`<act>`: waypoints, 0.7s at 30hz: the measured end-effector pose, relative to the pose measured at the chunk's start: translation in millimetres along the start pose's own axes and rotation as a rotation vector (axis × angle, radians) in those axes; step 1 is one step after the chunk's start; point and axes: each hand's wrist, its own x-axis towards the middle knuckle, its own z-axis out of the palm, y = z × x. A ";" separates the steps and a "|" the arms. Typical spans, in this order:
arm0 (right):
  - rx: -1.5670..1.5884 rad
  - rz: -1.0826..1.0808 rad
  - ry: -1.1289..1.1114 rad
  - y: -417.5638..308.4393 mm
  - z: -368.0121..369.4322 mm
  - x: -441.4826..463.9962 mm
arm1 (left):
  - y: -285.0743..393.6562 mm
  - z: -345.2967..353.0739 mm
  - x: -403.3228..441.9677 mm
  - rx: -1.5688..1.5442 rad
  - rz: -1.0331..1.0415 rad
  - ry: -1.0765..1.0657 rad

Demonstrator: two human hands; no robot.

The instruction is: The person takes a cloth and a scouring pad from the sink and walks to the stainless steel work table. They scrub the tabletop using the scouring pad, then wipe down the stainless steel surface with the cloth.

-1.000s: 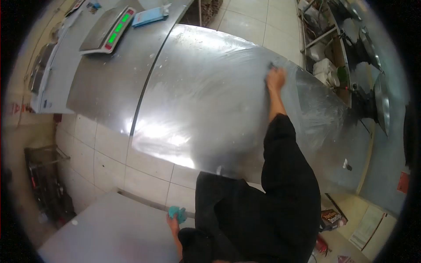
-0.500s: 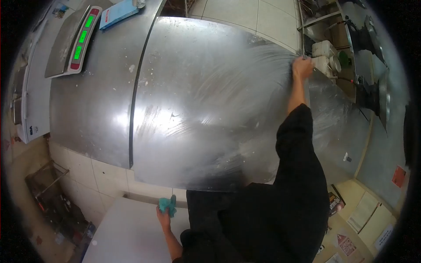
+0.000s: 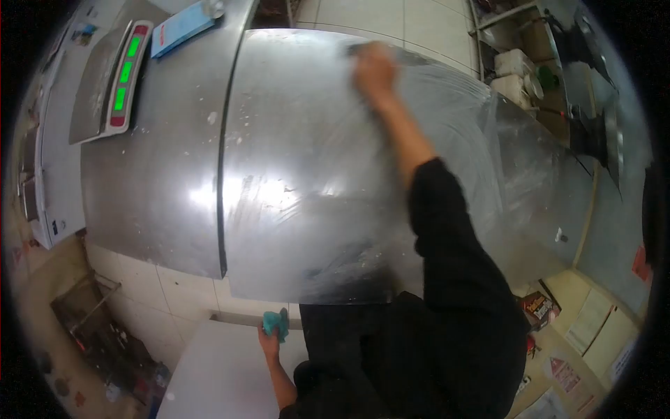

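Observation:
My right hand (image 3: 377, 72) is closed near the far edge of the metal table (image 3: 307, 140), blurred by motion. A small dark thing shows at its fingertips, too blurred to name. Streaks and smears mark the metal around my right arm. Low in the view, my left hand (image 3: 268, 340) is closed on a crumpled green cloth (image 3: 276, 324), above the edge of a white surface (image 3: 230, 370).
A scale (image 3: 125, 77) with green digits and a blue packet (image 3: 183, 28) are on the adjoining metal table at left. White containers (image 3: 513, 77) stand on a shelf at right, beside woks (image 3: 607, 136). A small box (image 3: 539, 309) is at lower right.
My right hand has swept left along the far part of the table, from its right edge. My left hand still holds the green cloth and has shifted slightly in view.

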 end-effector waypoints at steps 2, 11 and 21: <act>-0.089 0.259 0.111 80.9 -51.1 13.8 | 9.7 4.7 -11.6 -0.035 0.010 -0.002; 0.258 0.037 0.018 -78.8 78.6 14.1 | -29.4 20.5 -14.6 -0.005 -0.106 -0.013; 0.283 0.206 -0.245 -70.1 11.4 18.8 | 13.1 11.7 -33.7 -0.097 -0.079 0.126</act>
